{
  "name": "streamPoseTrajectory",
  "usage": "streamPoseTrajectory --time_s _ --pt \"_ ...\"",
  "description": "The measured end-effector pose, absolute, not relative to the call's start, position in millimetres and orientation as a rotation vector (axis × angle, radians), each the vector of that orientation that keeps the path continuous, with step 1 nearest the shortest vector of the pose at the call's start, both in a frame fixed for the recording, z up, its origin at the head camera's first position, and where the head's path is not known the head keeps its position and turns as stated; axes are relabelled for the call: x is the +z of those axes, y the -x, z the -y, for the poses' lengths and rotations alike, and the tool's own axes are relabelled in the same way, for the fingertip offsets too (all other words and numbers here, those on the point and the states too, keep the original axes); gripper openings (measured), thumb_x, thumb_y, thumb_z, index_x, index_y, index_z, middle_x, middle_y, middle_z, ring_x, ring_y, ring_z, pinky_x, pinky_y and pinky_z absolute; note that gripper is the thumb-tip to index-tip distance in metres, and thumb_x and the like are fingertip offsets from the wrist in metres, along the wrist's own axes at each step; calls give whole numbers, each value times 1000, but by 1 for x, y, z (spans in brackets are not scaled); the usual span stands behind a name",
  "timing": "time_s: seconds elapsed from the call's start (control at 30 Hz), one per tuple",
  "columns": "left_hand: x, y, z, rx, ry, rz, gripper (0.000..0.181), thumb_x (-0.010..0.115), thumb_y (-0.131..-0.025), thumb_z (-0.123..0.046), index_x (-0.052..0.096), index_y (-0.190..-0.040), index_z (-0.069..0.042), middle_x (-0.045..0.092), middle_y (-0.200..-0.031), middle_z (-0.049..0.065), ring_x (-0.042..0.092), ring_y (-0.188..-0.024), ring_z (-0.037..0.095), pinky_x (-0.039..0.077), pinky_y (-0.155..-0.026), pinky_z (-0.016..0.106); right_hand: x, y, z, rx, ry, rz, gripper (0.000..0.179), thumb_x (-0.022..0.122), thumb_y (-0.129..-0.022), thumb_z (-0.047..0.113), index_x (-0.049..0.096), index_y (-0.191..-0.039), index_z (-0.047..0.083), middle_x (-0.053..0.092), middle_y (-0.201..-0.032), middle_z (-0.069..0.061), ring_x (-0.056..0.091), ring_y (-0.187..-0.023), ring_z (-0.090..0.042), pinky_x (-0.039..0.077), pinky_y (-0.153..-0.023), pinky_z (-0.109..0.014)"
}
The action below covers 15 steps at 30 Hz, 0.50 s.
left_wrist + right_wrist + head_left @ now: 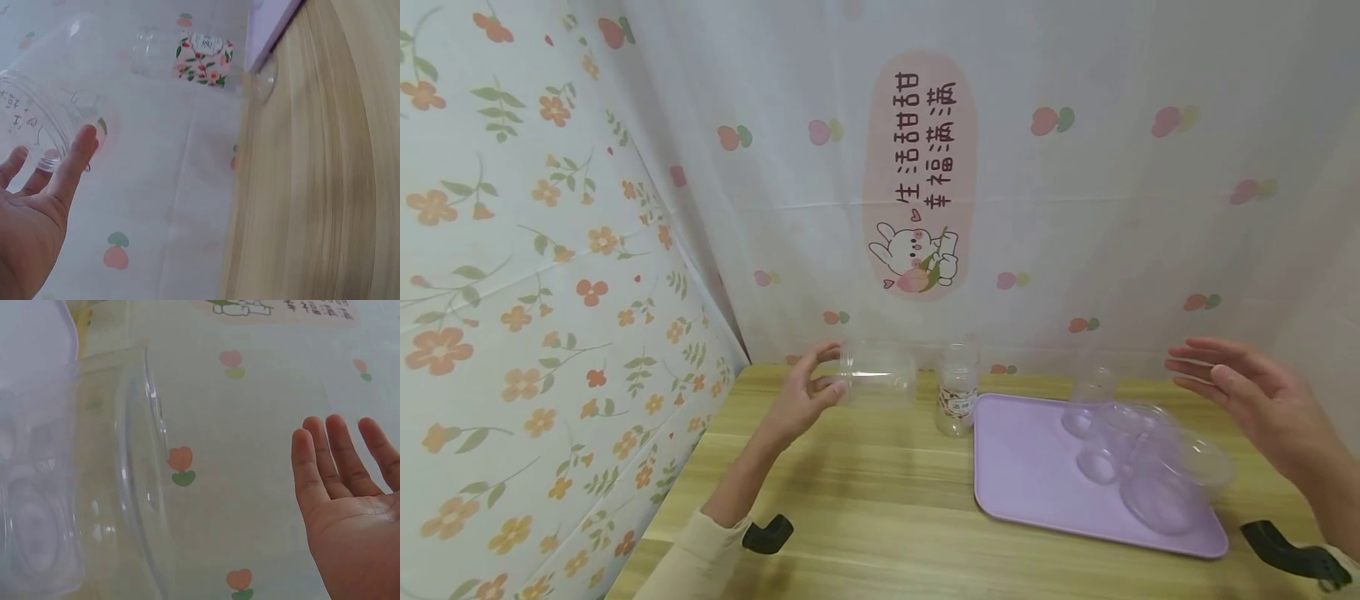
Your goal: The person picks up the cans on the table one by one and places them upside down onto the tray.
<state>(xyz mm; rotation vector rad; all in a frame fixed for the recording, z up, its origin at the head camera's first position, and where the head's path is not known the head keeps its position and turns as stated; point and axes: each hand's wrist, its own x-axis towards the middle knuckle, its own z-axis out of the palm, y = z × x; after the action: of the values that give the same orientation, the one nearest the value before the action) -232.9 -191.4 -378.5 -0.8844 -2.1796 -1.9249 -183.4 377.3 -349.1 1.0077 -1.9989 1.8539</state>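
My left hand [797,402] grips a clear jar [883,379] by its threaded mouth, holding it sideways above the back of the table. In the left wrist view, thumb and fingers curl at the rim of that jar [53,119]. A second clear jar [957,404], with a floral label, stands upright to its right, against the tray's corner. My right hand [1262,404] is raised past the tray's right side, fingers extended, holding nothing. In the right wrist view the palm of the right hand [353,519] shows, apart from the clear plastic pieces.
A lilac tray [1026,479] lies on the wooden table [865,508]. On its right half sit several clear plastic containers [1165,500], one overhanging the right edge, and a clear cup [1093,385] at the back. A printed curtain [1075,208] hangs close behind the table.
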Motion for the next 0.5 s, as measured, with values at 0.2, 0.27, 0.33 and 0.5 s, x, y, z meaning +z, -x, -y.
streamPoseTrajectory --time_s 0.2,0.27,0.33,0.5 --pt "-377 235 182 -2042 927 2092 71 66 -96 -29 33 -152 -1 35 -147 30 54 -118 55 57 -86 46 -350 190 -368 2025 -1213 1798 44 23 -102 -21 28 -145 -22 47 -147 -26 49 -134 -31 43 -106 -34" --pt "-376 235 179 -2047 914 2096 72 66 -95 -31 34 -153 -3 34 -148 29 54 -119 54 57 -86 47 -350 190 -364 2025 -1223 1802 44 23 -102 -20 28 -145 -22 45 -149 -25 48 -135 -31 43 -106 -34" --pt "-375 234 176 -2052 907 2096 72 66 -94 -31 34 -153 -4 34 -148 28 55 -119 51 57 -87 48 -350 191 -361 2034 -1237 1800 44 22 -102 -20 27 -146 -21 44 -150 -25 47 -136 -31 42 -107 -34" --pt "-372 235 170 -2038 899 2091 72 64 -94 -34 35 -154 -6 35 -148 27 55 -118 52 55 -87 55 -347 192 -352 2065 -1288 1754 45 21 -102 -20 24 -147 -22 42 -151 -28 45 -137 -33 41 -108 -36"
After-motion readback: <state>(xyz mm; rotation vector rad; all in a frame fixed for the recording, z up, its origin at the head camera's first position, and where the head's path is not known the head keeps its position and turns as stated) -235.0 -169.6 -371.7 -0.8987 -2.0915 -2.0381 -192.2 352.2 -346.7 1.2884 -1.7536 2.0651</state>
